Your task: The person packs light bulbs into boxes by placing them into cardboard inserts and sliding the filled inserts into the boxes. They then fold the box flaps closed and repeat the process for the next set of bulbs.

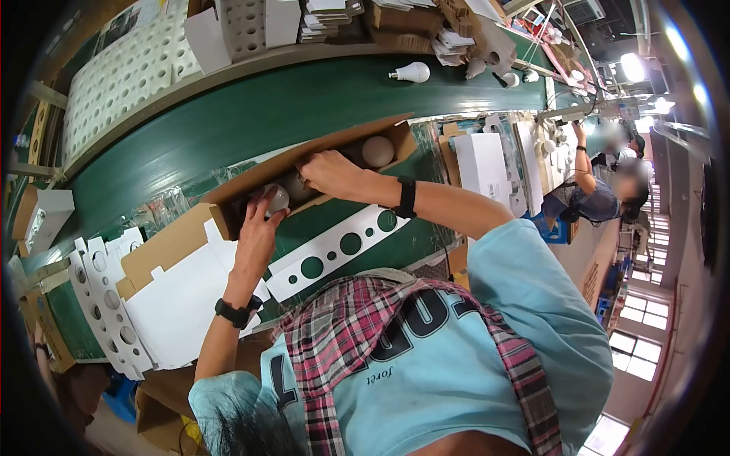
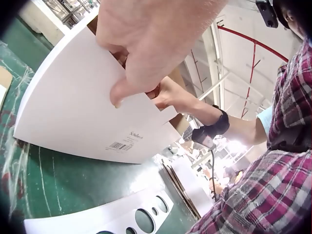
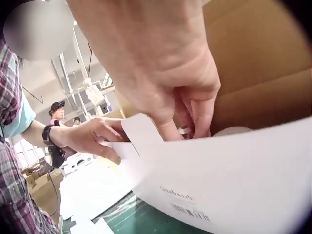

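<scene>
A long cardboard box (image 1: 319,140), brown inside and white outside, holds several round white light bulbs. My left hand (image 1: 258,232) grips its near wall at the left end. The left thumb presses the white outer face in the left wrist view, and the fingers reach inside beside a bulb (image 1: 278,198). My right hand (image 1: 331,173) reaches down into the middle of the box. Its curled fingers (image 3: 202,114) pinch a bulb by its small metallic base, mostly hidden by the wall. Another bulb (image 1: 377,152) sits at the right end.
A white card insert with round holes (image 1: 350,243) lies in front of the box on the green table (image 1: 175,121). A loose bulb (image 1: 411,72) lies beyond it. White cartons (image 1: 483,163) stand right; more punched inserts (image 1: 103,304) lie left. People work at the far right.
</scene>
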Tool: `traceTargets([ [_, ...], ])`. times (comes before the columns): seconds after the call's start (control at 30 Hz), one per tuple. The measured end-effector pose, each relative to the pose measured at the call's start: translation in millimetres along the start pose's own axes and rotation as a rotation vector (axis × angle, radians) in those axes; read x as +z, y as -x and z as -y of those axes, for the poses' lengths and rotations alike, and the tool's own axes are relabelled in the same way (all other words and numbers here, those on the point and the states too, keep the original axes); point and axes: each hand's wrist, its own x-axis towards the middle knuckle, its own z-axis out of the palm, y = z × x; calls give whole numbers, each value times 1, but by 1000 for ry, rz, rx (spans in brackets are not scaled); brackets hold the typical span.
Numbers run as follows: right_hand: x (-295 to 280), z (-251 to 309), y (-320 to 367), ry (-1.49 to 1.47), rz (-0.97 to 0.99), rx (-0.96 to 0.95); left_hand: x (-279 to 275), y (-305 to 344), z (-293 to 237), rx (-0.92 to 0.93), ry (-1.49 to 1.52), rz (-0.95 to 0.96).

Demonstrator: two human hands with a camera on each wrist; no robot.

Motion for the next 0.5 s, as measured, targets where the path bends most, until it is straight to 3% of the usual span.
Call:
traceTargets([
  [0.17,0,4,12,7,-40,-48,1,0,2,22,5,-17],
  [0.2,-12,6,20,17,-47,-60,0,1,-2,32,9,-80],
  [0.3,-105,8,53,-403,-217,67,-6,25,-19,108,156,-212],
  [0.33,-129,-5,67,-534,-293,185,-4,39,-21,168,189,-183],
  [0.37,-149,-27,74,-663,-377,299,1,55,-24,105,255,-87],
  [0.4,-151,-62,75,-557,-641,270,5,61,-30,83,246,-5],
  [0.43,-155,-98,77,-407,-661,373,16,68,-31,53,231,28],
  [0.5,-116,-190,74,-28,-731,339,51,92,-10,36,120,227],
])
